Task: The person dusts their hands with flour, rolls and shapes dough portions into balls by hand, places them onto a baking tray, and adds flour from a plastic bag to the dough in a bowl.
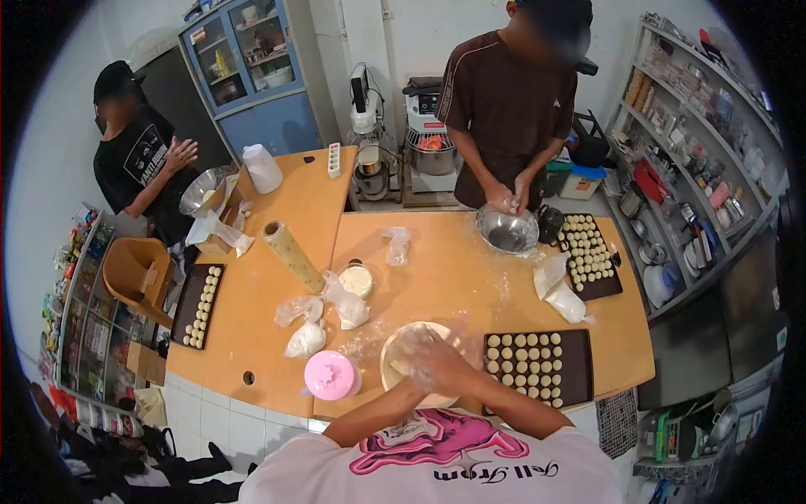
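A pale round bowl (385, 370) stands at the near edge of the table, with light-coloured contents that are mostly covered. My right hand (441, 365) and my left hand (410, 359) come together over it, overlapping and smeared by motion. Their fingers are not clear, and I cannot tell whether they hold anything. Right of the bowl lies a dark baking tray (577, 365) with rows of small pale dough balls (520, 354). A pink lidded container (331, 375) stands to the left.
Bags of white powder (305, 338), a tub of white powder (356, 281) and a roll of wrap (292, 256) stand left of centre. Across the table a person (512, 101) works over a metal bowl (507, 231); another person (138, 160) stands left. More trays (189, 315) of balls lie both sides.
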{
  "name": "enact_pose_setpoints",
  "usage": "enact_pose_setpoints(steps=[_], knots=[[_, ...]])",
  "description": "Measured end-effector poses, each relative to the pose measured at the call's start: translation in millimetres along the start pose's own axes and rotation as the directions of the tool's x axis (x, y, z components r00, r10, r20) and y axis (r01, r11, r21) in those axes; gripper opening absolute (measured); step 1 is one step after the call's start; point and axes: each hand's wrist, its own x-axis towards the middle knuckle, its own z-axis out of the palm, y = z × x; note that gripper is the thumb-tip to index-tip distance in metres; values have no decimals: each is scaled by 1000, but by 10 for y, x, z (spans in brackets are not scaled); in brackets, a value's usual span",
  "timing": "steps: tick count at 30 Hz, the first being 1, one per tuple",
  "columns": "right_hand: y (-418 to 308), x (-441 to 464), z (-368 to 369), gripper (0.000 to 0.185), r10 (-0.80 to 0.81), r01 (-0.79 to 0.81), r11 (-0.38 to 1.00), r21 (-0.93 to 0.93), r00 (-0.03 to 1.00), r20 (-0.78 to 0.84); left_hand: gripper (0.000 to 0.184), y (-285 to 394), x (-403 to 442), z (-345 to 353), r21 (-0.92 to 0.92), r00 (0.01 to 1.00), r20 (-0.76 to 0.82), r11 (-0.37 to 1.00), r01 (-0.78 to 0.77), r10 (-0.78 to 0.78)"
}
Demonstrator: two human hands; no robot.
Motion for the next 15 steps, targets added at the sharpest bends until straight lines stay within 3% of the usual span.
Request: enact_pose_setpoints(steps=[2, 3, 4, 5, 6, 7, 8, 9, 10, 12, 13, 14, 15], knots=[[127, -76, 207, 53, 79, -68, 978, 198, 996, -45, 76, 146, -16, -229, -143, 955, 292, 990, -15, 57], [123, -101, 155, 53, 120, -98, 951, 293, 991, -58, 77, 161, -60, -211, -109, 995, 101, 993, 32, -21], [126, -151, -54, 54, 202, -199, 975, -98, 979, 24, 78, 138, -140, -191, -90, 991, -100, 992, 84, -93], [67, -66, 55, 52, 403, -181, 785, -593, 876, 266, 80, 101, -205, -161, -83, 941, -298, 987, 140, -159], [-18, 137, 319, 51, 656, 46, 417, -908, 676, 336, 81, -16, -199, -16, 56, 930, -336, 982, 179, -151], [-60, 201, 368, 50, 655, 30, 429, -903, 678, 333, 82, 9, -164, -136, 73, 949, -293, 987, 142, -115], [-86, 128, 357, 50, 505, -171, 651, -740, 825, 254, 83, 64, -145, -358, 87, 964, -254, 991, 105, -80], [-22, 16, 233, 49, 110, -110, 994, -10, 993, 44, 84, 102, -176, -480, 99, 974, -220, 993, 68, -45], [-8, -3, 247, 49, 23, -19, 986, 163, 999, -25, 84, 180, -141, -336, 89, 982, -188, 996, 20, -3], [131, -4, 199, 48, 144, -151, 955, 255, 988, 48, 85, 268, -127, -58, 95, 983, -183, 995, 12, 5], [138, 31, 210, 48, 182, -167, 977, 136, 977, -108, 85, 246, -173, -4, 106, 976, -215, 993, 53, -29], [143, 66, 219, 48, 215, -216, 976, 25, 941, -261, 85, 181, -216, -309, -112, 929, -288, 972, 206, -230], [169, 94, 205, 48, 209, -269, 959, -90, 884, -417, 84, 73, -206, -639, -48, 954, -247, 986, 161, -168]])
